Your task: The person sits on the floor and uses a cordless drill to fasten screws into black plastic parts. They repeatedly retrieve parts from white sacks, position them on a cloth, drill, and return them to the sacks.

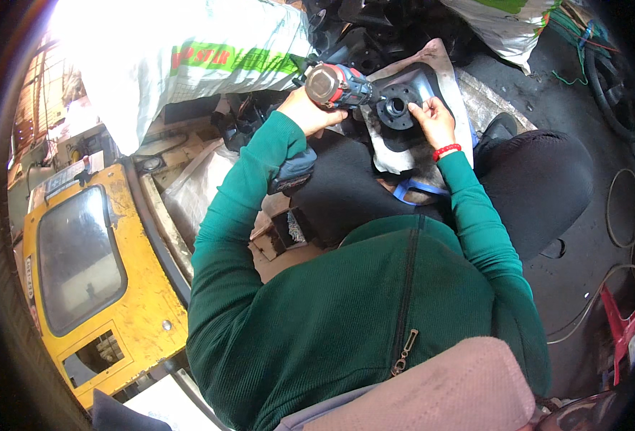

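Head view, left to right: a yellow panel stands well left of the black round flange. Just left of the flange, the left hand has its fingers wrapped round a cordless drill, nose toward the flange. The flange sits on a black housing over a pale sheet. At the flange's right rim, the right hand pinches with its fingers — a light hold, apparently. Should the housing shift on that loose sheet, the drill could skid across the flange — into those fingertips.
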The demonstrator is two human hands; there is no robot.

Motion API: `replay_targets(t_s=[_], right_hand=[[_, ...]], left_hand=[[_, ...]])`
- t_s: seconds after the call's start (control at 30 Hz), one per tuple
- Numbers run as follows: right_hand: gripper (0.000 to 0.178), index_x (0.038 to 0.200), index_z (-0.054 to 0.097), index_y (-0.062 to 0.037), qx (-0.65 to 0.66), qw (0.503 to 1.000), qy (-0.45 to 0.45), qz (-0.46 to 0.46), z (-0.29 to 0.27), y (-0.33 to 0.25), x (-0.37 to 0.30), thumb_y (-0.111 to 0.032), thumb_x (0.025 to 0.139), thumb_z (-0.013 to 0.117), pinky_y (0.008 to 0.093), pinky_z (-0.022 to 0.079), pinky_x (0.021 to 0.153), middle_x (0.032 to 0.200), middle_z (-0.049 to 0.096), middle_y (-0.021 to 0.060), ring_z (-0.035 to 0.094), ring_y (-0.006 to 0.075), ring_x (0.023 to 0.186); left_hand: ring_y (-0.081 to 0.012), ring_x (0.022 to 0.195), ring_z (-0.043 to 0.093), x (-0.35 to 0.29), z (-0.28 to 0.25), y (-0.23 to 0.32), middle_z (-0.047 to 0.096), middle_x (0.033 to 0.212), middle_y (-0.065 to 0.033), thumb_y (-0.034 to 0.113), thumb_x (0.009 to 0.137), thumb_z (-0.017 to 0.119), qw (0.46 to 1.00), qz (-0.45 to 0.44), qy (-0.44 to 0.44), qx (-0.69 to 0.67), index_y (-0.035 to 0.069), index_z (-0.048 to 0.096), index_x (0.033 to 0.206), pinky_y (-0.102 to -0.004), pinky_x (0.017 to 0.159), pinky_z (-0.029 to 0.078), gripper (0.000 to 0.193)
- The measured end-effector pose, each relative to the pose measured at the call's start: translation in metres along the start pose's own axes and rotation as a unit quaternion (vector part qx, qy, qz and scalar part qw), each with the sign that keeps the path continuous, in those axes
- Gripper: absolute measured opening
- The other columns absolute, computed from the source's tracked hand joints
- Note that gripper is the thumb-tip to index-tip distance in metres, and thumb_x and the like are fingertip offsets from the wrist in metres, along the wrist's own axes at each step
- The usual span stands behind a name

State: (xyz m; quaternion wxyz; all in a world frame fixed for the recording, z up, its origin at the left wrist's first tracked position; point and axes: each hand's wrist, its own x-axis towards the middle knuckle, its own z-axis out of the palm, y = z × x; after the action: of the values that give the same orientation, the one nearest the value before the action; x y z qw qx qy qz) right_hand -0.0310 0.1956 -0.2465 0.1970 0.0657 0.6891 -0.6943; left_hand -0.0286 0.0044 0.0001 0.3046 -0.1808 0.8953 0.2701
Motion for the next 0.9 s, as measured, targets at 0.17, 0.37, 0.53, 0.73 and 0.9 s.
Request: replay_targets(t_s=[0.17,0.37,0.53,0.73,0.9], right_hand=[[0.032,0.069,0.051,-0.0069,0.028,0.999,-0.038,0.017,-0.007,-0.008,0.006,-0.030,0.074,0.073,0.0224,0.032,0.051,0.058,0.042,-0.0053,0.036,0.0050,0.055],[0.030,0.069,0.051,-0.0067,0.011,0.999,-0.046,0.022,-0.009,-0.008,0.005,-0.027,0.076,0.072,0.0212,0.030,0.050,0.059,0.040,-0.0063,0.034,0.0040,0.056],[0.030,0.068,0.050,-0.0070,0.006,0.998,-0.055,-0.005,-0.011,-0.009,0.010,-0.025,0.077,0.072,0.0212,0.030,0.050,0.059,0.039,-0.0068,0.033,0.0039,0.056],[0.031,0.067,0.049,-0.0080,-0.024,0.997,-0.067,-0.036,-0.010,0.001,0.024,-0.026,0.076,0.073,0.0212,0.031,0.050,0.059,0.041,-0.0061,0.036,0.0036,0.056],[0.031,0.093,0.062,-0.0059,0.105,0.988,-0.037,0.109,-0.031,-0.035,-0.002,-0.033,0.079,0.069,0.0220,0.043,0.054,0.068,0.057,-0.0001,0.053,0.0101,0.060]], left_hand=[[-0.0097,0.049,0.053,0.006,0.001,0.002,0.060,0.066,-0.0032,0.020,0.072,0.073,1.000,0.004,-0.011,0.016,0.005,0.057,0.105,-0.0265,0.046,0.044,0.040],[-0.0105,0.050,0.055,0.007,0.007,0.003,0.061,0.067,-0.0052,0.019,0.071,0.074,1.000,0.015,-0.002,0.023,0.004,0.057,0.105,-0.0275,0.048,0.046,0.041],[-0.0163,0.058,0.063,0.012,0.006,-0.003,0.065,0.071,-0.0091,0.024,0.070,0.072,1.000,0.001,-0.013,0.018,0.003,0.061,0.096,-0.0303,0.061,0.051,0.035],[-0.0115,0.049,0.057,-0.013,0.011,0.010,0.062,0.061,-0.0048,0.026,0.072,0.074,0.999,-0.026,0.029,-0.007,0.004,0.061,0.095,-0.0278,0.051,0.047,0.034],[-0.0091,0.051,0.054,-0.066,0.037,-0.025,0.060,0.069,-0.0030,0.019,0.072,0.076,0.977,0.103,0.102,-0.155,0.003,0.058,0.103,-0.0257,0.044,0.043,0.039]])
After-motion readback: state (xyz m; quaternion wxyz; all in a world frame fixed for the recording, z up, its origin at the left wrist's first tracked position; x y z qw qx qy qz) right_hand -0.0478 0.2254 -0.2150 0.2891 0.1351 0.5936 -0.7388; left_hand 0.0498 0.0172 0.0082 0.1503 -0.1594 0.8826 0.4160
